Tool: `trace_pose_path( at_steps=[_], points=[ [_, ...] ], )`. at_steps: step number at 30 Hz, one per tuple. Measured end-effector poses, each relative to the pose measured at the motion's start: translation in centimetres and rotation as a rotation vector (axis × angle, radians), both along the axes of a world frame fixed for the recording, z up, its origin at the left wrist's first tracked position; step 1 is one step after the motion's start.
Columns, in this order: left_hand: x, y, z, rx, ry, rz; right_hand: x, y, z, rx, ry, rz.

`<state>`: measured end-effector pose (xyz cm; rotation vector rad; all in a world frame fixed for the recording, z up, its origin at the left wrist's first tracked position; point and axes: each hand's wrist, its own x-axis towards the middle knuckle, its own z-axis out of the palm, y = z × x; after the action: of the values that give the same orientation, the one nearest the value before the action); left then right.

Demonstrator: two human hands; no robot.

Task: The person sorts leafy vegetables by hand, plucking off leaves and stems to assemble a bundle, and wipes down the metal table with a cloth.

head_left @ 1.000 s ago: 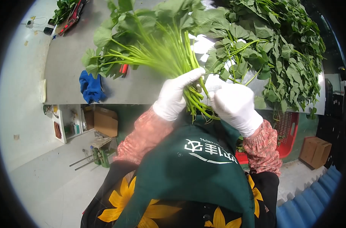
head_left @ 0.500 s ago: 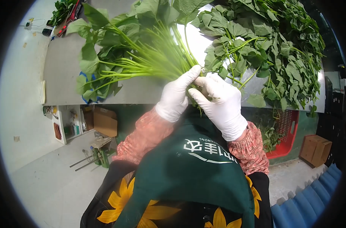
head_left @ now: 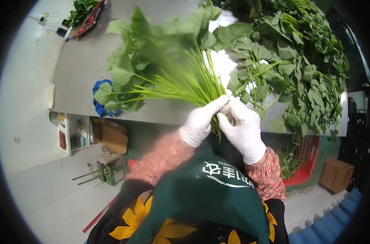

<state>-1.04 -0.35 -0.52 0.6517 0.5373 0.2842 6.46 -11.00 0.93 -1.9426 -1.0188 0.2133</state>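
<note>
A bunch of leafy green stems [head_left: 185, 85] fans out over the near edge of the metal table, its leaves up and to the left, its stem ends down by my gloves. My left hand [head_left: 201, 122], in a white glove, is closed round the gathered stems close to their lower ends. Against it, my right hand [head_left: 244, 128], also gloved in white, has thumb and fingers pinched together beside the stem ends. Whatever sits between those fingertips is too small to make out. A few short stem ends hang below the left hand.
A large heap of leafy greens [head_left: 311, 73] covers the right side of the table [head_left: 83, 61]. A blue bundle [head_left: 100, 97] lies near the front left edge, and a red-and-black tool [head_left: 89, 20] lies farther back. Below are a red crate [head_left: 311, 162] and cardboard boxes [head_left: 336, 175].
Both hands and the bunch have come lower and slightly right in the picture, as have the table and heap. The left hand keeps its hold; the right fingers have drawn closer together.
</note>
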Motion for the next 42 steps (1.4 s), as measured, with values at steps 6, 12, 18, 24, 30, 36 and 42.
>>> trace_pose_path(
  at_steps=[6,12,18,24,30,36,42],
  points=[
    [-0.4,0.1,-0.6,-0.065,-0.042,-0.064,-1.0,0.1,0.2,0.084,-0.071,-0.006],
    [-0.7,1.3,-0.6,0.046,-0.091,-0.15,1.0,-3.0,2.0,-0.097,-0.092,0.013],
    [-0.5,0.9,-0.6,0.201,-0.179,-0.261,2.5,-4.5,1.8,-0.141,-0.167,-0.048],
    [-1.4,-0.3,-0.1,0.049,-0.134,-0.313,1.9,-1.8,2.9,0.097,-0.18,0.068],
    [-2.4,-0.5,-2.2,0.606,0.108,-0.196,1.6,-0.7,2.4,0.202,-0.223,0.201],
    [-3.6,-0.2,-2.6,0.777,0.152,-0.196,3.3,-0.3,3.1,0.221,-0.159,0.456],
    [-2.3,1.1,-1.7,0.449,-0.005,-0.168,4.1,-1.3,0.5,0.135,-0.161,0.061]
  ],
)
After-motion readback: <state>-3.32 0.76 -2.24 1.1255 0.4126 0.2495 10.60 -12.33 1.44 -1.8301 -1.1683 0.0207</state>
